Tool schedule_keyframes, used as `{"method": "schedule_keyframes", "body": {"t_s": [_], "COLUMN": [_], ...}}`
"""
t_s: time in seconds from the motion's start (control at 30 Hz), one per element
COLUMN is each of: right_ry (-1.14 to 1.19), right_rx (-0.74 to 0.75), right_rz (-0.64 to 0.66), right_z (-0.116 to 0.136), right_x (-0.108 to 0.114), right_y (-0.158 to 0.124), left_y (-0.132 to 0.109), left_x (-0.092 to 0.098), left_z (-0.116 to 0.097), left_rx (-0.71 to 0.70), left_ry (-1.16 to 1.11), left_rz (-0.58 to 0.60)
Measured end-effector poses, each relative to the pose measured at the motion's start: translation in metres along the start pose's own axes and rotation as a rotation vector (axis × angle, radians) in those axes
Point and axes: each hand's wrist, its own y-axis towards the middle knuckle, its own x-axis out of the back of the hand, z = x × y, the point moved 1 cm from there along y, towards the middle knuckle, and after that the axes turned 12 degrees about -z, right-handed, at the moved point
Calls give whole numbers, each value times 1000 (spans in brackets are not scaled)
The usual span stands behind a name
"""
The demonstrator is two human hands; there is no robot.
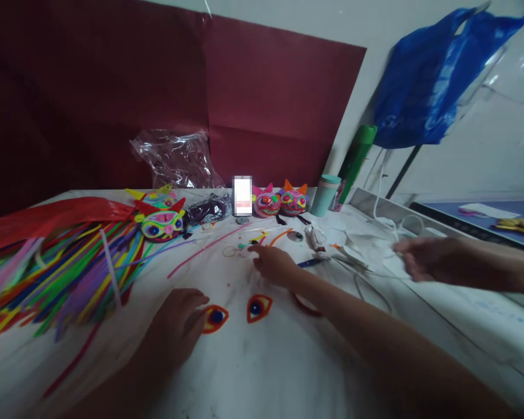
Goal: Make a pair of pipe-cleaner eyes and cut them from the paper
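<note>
Two orange-rimmed eye shapes with blue centres lie on the white table: the left eye shape (pixel 217 317) and the right eye shape (pixel 259 308). My left hand (pixel 181 320) is beside the left one, overlapping its outer edge, with thumb and forefinger apart. Farther forward, my right hand (pixel 274 265) reaches to some small coloured bits (pixel 257 240), its fingers drawn together; whatever may be between the fingertips is too small to make out. A thin yellowish ring (pixel 229 251) rests left of those fingertips. Part of a dark red curved piece (pixel 305 304) shows beside my right forearm.
Another person's hand (pixel 436 259) is over white papers at the right. Colourful pipe cleaners (pixel 82 273) pile up at the left. Decorated animal heads (pixel 267 203), a teal cup (pixel 325 195) and clear plastic (pixel 179 160) stand at the back. A cable (pixel 375 291) runs along the right.
</note>
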Motion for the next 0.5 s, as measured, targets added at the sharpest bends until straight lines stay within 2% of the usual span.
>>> {"method": "schedule_keyframes", "body": {"t_s": [0.1,0.3,0.4,0.5], "right_ry": [54,261,308,402], "right_rx": [82,374,473,429], "right_rz": [17,24,24,-49], "right_z": [14,34,37,35], "right_x": [2,-15,-28,-35], "right_y": [-28,-86,-99,-99], "left_y": [1,-2,-2,2], "left_x": [1,-4,-4,0], "left_z": [-1,-6,-10,-17], "left_rx": [14,78,140,255], "left_ry": [58,105,61,-37], "left_rz": [16,173,235,252]}}
